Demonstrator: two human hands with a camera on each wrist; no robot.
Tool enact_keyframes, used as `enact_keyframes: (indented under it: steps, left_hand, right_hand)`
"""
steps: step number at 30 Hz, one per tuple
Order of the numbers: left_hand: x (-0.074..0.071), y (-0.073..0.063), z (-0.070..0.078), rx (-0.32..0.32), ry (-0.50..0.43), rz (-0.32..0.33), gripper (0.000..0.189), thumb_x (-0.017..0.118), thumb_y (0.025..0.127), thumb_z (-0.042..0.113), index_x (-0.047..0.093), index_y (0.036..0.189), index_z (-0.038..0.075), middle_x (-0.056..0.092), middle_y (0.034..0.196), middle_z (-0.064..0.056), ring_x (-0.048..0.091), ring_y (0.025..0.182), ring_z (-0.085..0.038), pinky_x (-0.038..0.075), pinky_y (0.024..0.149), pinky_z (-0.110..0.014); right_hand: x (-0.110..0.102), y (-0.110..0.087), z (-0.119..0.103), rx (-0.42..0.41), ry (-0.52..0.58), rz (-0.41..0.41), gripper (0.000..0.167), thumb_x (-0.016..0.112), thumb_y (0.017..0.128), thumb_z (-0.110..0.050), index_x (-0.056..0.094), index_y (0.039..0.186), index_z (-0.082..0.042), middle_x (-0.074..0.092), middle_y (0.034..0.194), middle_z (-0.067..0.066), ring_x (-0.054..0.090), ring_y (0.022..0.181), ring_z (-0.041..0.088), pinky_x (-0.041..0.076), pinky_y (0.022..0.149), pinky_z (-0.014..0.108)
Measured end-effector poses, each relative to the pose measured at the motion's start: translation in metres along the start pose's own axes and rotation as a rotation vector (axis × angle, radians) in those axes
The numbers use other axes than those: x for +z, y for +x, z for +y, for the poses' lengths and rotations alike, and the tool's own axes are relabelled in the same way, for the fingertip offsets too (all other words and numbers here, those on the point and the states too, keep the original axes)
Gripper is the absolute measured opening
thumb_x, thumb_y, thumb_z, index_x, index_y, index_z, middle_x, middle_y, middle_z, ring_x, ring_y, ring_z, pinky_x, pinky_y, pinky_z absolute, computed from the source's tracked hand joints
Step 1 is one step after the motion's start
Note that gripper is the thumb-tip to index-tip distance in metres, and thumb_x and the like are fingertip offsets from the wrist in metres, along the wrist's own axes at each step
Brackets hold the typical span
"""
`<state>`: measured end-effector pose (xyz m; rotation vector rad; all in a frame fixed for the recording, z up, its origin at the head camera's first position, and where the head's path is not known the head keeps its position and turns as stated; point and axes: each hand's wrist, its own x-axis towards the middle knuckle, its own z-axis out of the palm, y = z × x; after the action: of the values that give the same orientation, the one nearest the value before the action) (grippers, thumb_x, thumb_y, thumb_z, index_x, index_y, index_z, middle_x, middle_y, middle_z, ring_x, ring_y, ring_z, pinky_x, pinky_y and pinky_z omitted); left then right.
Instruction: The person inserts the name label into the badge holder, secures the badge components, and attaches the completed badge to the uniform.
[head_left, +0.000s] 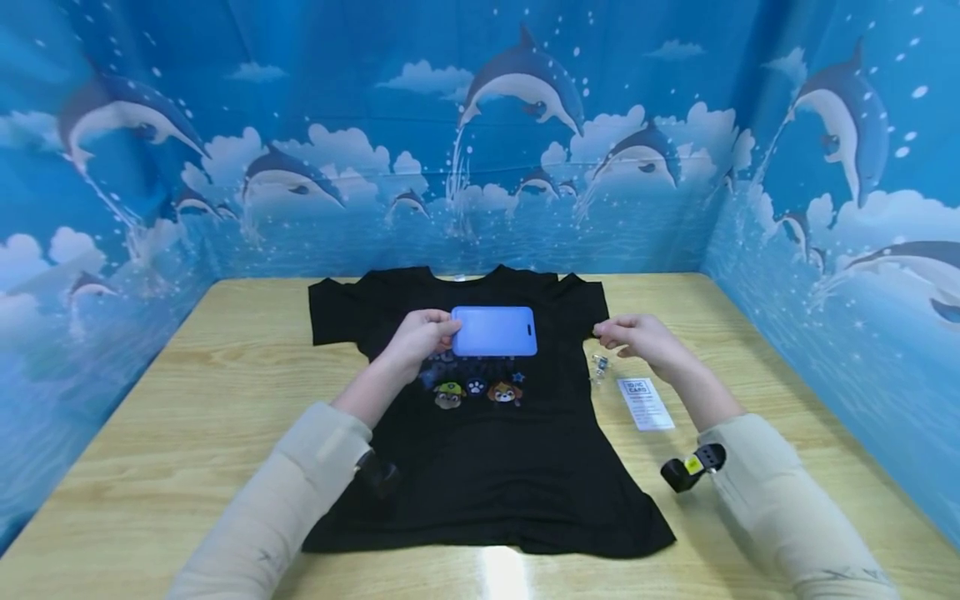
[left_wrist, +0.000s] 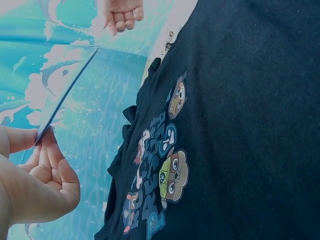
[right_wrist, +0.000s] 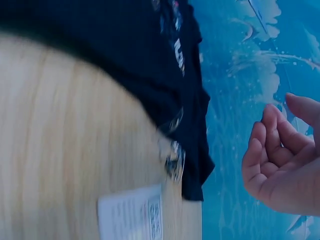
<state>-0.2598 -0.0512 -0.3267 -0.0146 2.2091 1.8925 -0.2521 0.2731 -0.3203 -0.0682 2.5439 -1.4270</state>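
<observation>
My left hand (head_left: 415, 342) pinches the left end of a blue card holder (head_left: 495, 332) between thumb and fingers. The holder has a slot at its right end and is raised over a black T-shirt (head_left: 487, 475). Viewed from the left wrist, the holder (left_wrist: 67, 95) appears edge-on, a thin dark line. To the right, my right hand (head_left: 648, 340) hovers near the shirt's right sleeve, its fingers loosely curled. In the right wrist view, that hand (right_wrist: 285, 160) holds nothing visible.
A small clear-and-metal clip (head_left: 601, 364) lies beside the shirt. Close by is a white printed ID card (head_left: 647, 404). The shirt bears cartoon dogs' faces and lies flat on a wooden table (head_left: 225, 400). A dolphin-patterned curtain (head_left: 360, 142) encloses the back and sides.
</observation>
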Motion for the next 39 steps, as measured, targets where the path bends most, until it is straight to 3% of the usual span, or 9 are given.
enact_keyframes:
  steps: [5, 11, 17, 23, 32, 39]
  left_hand:
    - [0.001, -0.001, 0.000, 0.002, -0.004, 0.010, 0.017, 0.054, 0.094, 0.013, 0.054, 0.082, 0.001, 0.046, 0.070, -0.005, 0.046, 0.070, -0.018, 0.040, 0.087, -0.047]
    - [0.001, -0.002, 0.002, 0.001, -0.004, 0.013, 0.016, 0.054, 0.093, 0.013, 0.055, 0.086, -0.001, 0.047, 0.072, -0.005, 0.047, 0.070, -0.018, 0.040, 0.087, -0.046]
    - [0.001, -0.001, 0.002, 0.000, -0.008, 0.011, 0.016, 0.055, 0.093, 0.014, 0.056, 0.089, -0.001, 0.048, 0.074, -0.006, 0.048, 0.071, -0.018, 0.040, 0.088, -0.047]
    - [0.002, -0.001, 0.001, -0.004, -0.018, 0.005, 0.017, 0.055, 0.093, 0.014, 0.057, 0.087, -0.001, 0.050, 0.077, -0.006, 0.048, 0.075, -0.022, 0.040, 0.088, -0.047]
    - [0.000, -0.002, -0.002, -0.007, -0.045, -0.043, 0.021, 0.053, 0.094, 0.013, 0.052, 0.076, 0.004, 0.047, 0.069, -0.003, 0.046, 0.068, -0.020, 0.039, 0.074, -0.038]
    - [-0.001, 0.000, -0.003, -0.013, -0.063, -0.047, 0.017, 0.056, 0.092, 0.014, 0.056, 0.080, 0.002, 0.049, 0.066, -0.002, 0.048, 0.066, -0.017, 0.041, 0.073, -0.038]
  right_hand:
    - [0.010, 0.004, -0.013, 0.007, 0.163, 0.002, 0.036, 0.055, 0.094, -0.026, 0.055, 0.111, 0.005, 0.058, 0.078, -0.004, 0.055, 0.080, 0.012, 0.046, 0.073, 0.028]
    - [0.022, 0.012, -0.026, 0.033, 0.217, 0.026, 0.039, 0.056, 0.093, -0.026, 0.053, 0.115, 0.006, 0.057, 0.080, -0.003, 0.055, 0.077, 0.012, 0.046, 0.065, 0.021]
    - [0.037, 0.018, -0.033, 0.015, 0.178, 0.057, 0.045, 0.060, 0.091, -0.031, 0.054, 0.120, 0.002, 0.060, 0.090, 0.001, 0.055, 0.081, 0.014, 0.047, 0.066, 0.022]
    - [0.054, 0.021, -0.038, -0.054, 0.124, 0.026, 0.045, 0.062, 0.089, -0.030, 0.056, 0.122, 0.000, 0.064, 0.096, 0.006, 0.056, 0.083, 0.018, 0.047, 0.067, 0.025]
    - [0.074, 0.024, -0.045, -0.048, 0.080, 0.051, 0.052, 0.068, 0.085, -0.023, 0.051, 0.127, 0.002, 0.065, 0.102, 0.014, 0.057, 0.075, 0.014, 0.046, 0.071, 0.032]
    - [0.078, 0.025, -0.046, -0.049, 0.095, 0.082, 0.042, 0.067, 0.085, -0.020, 0.056, 0.119, 0.002, 0.064, 0.087, 0.010, 0.055, 0.071, 0.016, 0.047, 0.072, 0.037]
